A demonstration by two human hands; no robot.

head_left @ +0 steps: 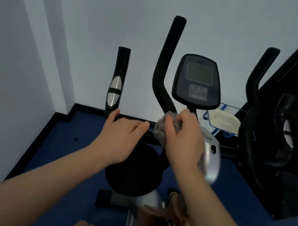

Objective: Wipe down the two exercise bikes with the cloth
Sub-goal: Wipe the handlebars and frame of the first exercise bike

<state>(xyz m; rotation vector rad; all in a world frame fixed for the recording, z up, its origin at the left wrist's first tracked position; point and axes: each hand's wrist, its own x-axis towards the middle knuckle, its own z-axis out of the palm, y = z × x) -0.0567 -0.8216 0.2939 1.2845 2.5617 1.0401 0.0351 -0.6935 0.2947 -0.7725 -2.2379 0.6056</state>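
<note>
Right then, one exercise bike [210,153] stood dead centre, its console [198,81] w/ a grey screen at approx 12 o'clock from the hands. R hand [183,139] was bunched round a grey cloth [161,129], fingers curled tight over it, pressing it vs the base of the black handlebar [165,66] where that bar meets the stem just below the console. L hand [122,136] sat at 9 o'clock of the cloth, close beside it; fingers relaxed and mostly straight, lying over the horizontal black crossbar, thumb reaching up toward the short grip [118,79] w/ the silver pulse sensor. Couldn't tell whether that hand actually closed round the bar, but it looked flat, nothing pinched. Silver frame cover ran from the R wrist down to 6 o'clock, past a dark round housing [133,172] under the L forearm. At 3 o'clock a second black machine [252,119], prob the other bike, showed a matching curved handlebar and sensor grip, well apart from both hands. Btwn the two, at approx 2 o'clock, a blue wire rack [222,108] held a pale object. Blue floor [69,150], white walls [25,51] at 10 o'clock.
</note>
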